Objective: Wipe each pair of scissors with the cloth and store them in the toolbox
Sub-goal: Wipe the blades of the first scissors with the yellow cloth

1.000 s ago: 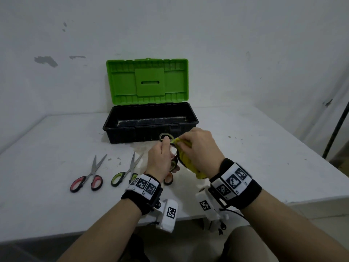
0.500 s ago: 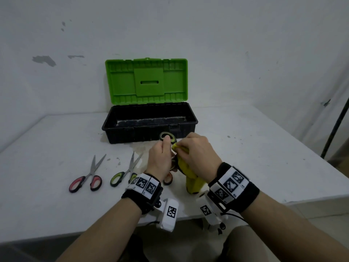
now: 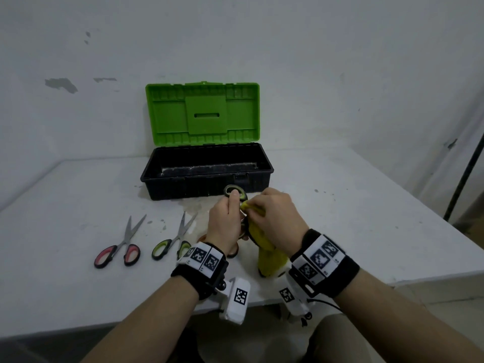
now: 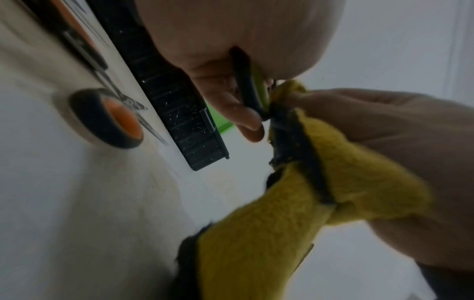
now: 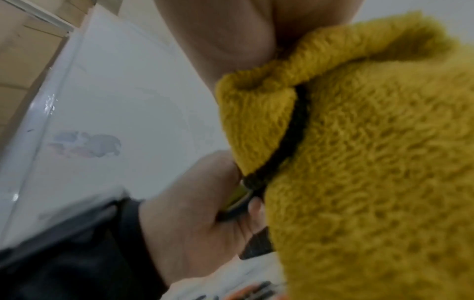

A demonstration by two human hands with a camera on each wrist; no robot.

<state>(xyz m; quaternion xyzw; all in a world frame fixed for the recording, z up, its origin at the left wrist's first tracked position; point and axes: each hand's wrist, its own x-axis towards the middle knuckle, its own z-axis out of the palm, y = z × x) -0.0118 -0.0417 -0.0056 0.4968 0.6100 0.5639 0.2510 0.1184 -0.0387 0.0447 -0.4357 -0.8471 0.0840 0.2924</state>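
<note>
A person's left hand (image 3: 227, 223) grips a pair of green-handled scissors (image 3: 235, 193) by the handles, one loop sticking up above the thumb, just in front of the open toolbox (image 3: 207, 171). The right hand (image 3: 276, 215) pinches a yellow cloth (image 3: 267, 251) vs. the scissors right beside the left fingers; the cloth's loose end hangs down to the white table (image 3: 366, 218). In the left wrist view, the left fingers (image 4: 231, 105) curl round a black-and-green handle (image 4: 252, 89) w/ the cloth (image 4: 295, 203) bunched around the part below it, blades hidden. The right wrist view shows the cloth (image 5: 372, 162) filling most of the frame, dark trim along its edge, and the left hand (image 5: 195, 203) closed on the handle.

The toolbox, black base w/ green lid (image 3: 203, 113) standing open, sits at the back centre of the table. Three more pairs lie flat on the table: red-handled scissors (image 3: 121, 247) at left, another green-handled pair (image 3: 174, 242) beside them, blades pointing toward the box, and an orange-handled pair (image 4: 113, 119) under the left wrist, mostly hidden in the head view.
</note>
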